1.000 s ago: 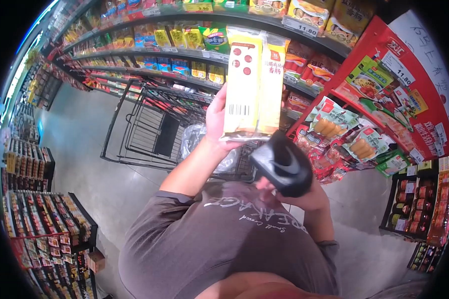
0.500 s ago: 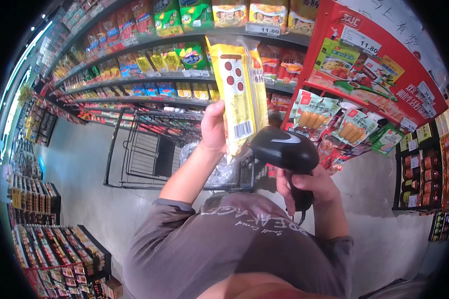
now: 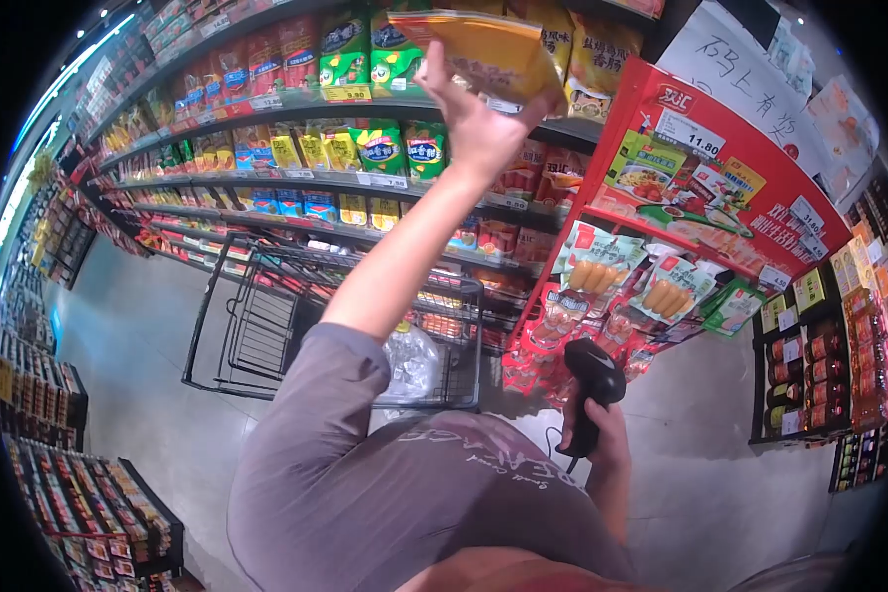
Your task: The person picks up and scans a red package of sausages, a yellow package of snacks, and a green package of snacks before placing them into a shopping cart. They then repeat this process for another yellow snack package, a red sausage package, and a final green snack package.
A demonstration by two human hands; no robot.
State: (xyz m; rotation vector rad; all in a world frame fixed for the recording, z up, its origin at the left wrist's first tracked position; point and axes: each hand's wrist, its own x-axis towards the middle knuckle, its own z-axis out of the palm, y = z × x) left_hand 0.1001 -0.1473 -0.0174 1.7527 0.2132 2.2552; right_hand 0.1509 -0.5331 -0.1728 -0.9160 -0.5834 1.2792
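Observation:
My left hand [image 3: 479, 133] is raised at the upper shelf, its fingers closed on a yellow-orange sausage packet [image 3: 503, 49]. The packet lies tilted in front of similar yellow packets [image 3: 602, 59]. Lower on the right, my right hand [image 3: 608, 434] grips a black handheld barcode scanner [image 3: 594, 377] by its handle, with a cable hanging below. The scanner's head points up and left, apart from the packet.
A black wire shopping cart [image 3: 257, 331] holds a clear plastic bag [image 3: 409, 365]. Shelves of packaged sausages [image 3: 296, 123] curve across the front. At right stands a red display [image 3: 696, 183] with hanging packs [image 3: 602, 261], beside a rack of jars [image 3: 824, 355].
My left hand has lifted the packet up and away to the top shelf, turning its barcode side out of sight. My right hand has lowered the scanner, now away from the packet.

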